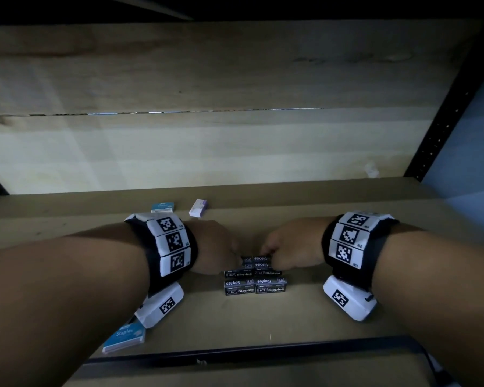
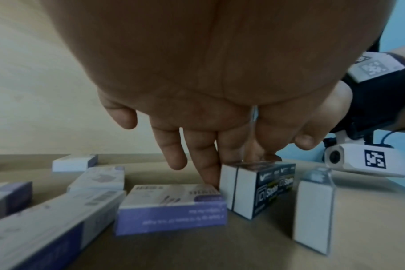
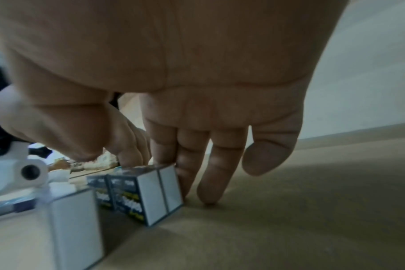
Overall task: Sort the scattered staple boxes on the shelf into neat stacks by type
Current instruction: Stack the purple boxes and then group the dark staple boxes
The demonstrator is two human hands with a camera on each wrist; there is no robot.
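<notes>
Black staple boxes [image 1: 253, 266] stand grouped at the shelf's middle, with a second black group [image 1: 254, 286] just in front. My left hand [image 1: 217, 248] is at the rear group's left end, its straight fingers [image 2: 206, 164] touching the black boxes [image 2: 254, 188] at the back corner. My right hand [image 1: 287, 251] is at the right end. Its fingers [image 3: 187, 164] reach straight down against the boxes [image 3: 150, 197], and the index tip rests on top. Neither thumb plainly touches the boxes. A purple box [image 2: 171, 206] lies against the left fingers.
Blue staple boxes lie at the front left [image 1: 125, 337] and back left [image 1: 162, 206]. A white and purple box [image 1: 198, 208] sits near the back wall. Several purple boxes [image 2: 97, 177] lie under my left forearm. A black rail [image 1: 263, 351] edges the shelf front.
</notes>
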